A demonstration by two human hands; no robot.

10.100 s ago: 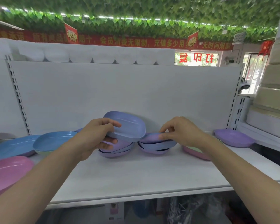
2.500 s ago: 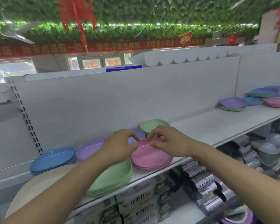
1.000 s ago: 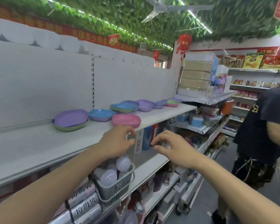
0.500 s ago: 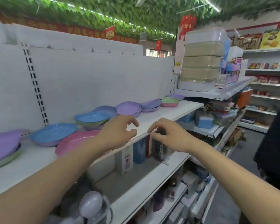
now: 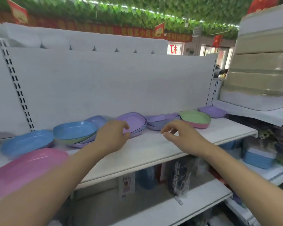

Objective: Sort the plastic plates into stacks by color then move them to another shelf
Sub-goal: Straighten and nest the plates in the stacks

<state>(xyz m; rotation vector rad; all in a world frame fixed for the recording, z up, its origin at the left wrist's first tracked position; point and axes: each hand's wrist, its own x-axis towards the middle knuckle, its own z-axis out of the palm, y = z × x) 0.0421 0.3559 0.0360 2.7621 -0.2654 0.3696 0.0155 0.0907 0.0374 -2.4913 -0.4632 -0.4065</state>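
Purple plastic plates are everywhere on this white metal shelf (image 5: 153,149). My left hand (image 5: 112,137) hangs over the shelf with fingers loosely curled, holding nothing, fingertips right at the near edge of a stack of lilac square-ish plates (image 5: 132,122). My right hand (image 5: 181,136) is also empty, fingers spread and bent, hovering just in front of a low pile of periwinkle plates (image 5: 160,119).

Right of that hand sits a green plate on top of a pink one (image 5: 195,119), and farther along a single purple plate (image 5: 212,111) by the shelf end. Left of my left hand there's a blue plate (image 5: 74,130) topping a mixed green and purple pile, then a flat blue plate (image 5: 26,141), and a big pink plate (image 5: 26,167) nearest me, partly behind my forearm. Beige stacked storage boxes (image 5: 261,62) crowd the far right.
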